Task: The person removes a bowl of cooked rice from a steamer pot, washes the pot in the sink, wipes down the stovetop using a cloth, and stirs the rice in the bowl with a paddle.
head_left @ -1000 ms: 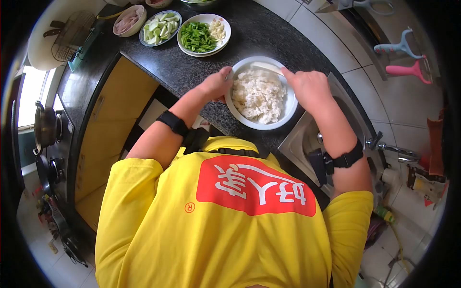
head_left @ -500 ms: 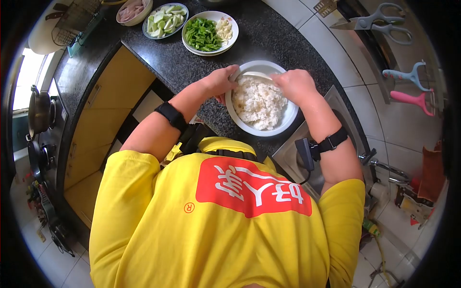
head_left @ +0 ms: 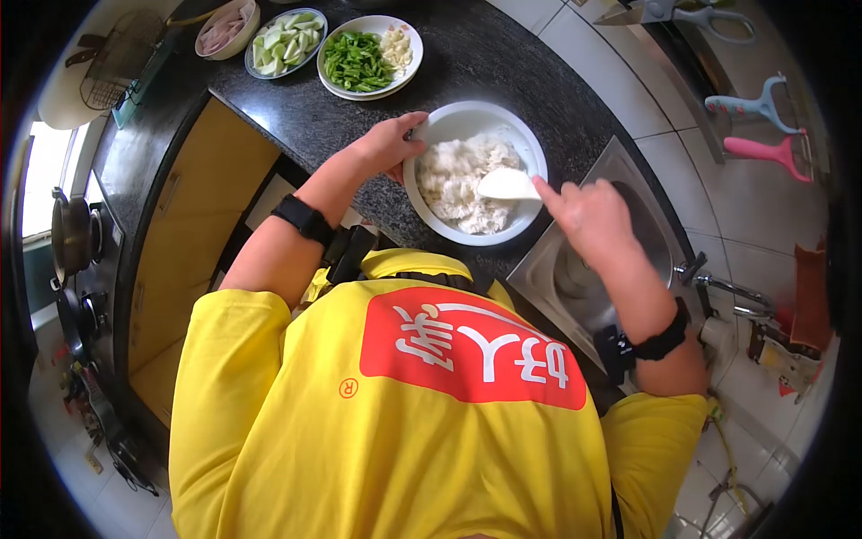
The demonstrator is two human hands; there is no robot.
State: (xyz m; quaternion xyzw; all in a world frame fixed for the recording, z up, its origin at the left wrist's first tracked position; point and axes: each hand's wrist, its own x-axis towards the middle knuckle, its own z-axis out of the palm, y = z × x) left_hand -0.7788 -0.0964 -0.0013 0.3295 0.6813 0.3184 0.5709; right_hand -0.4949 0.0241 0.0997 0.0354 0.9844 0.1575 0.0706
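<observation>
A white bowl [head_left: 530, 148] stands on the dark speckled counter, with white rice [head_left: 462, 180] heaped in it. My left hand [head_left: 392, 146] grips the bowl's left rim, thumb at the edge and fingers on the outer side. At the bowl's right side, my right hand [head_left: 591, 218] is closed around the handle of a white paddle [head_left: 508, 184]. The paddle's broad head lies over the right part of the rice. Part of its handle is hidden by my fingers.
Beyond the bowl on the counter [head_left: 467, 58] are plates of chopped green vegetable [head_left: 359, 63], pale green slices [head_left: 287, 43] and a bowl of pale pink meat [head_left: 226, 31]. A metal sink [head_left: 584, 269] is at the right. Scissors and peelers hang on the tiled wall.
The paddle has moved from the bowl's far edge to its right side, nearer me, along with my right hand. My left hand stays on the rim.
</observation>
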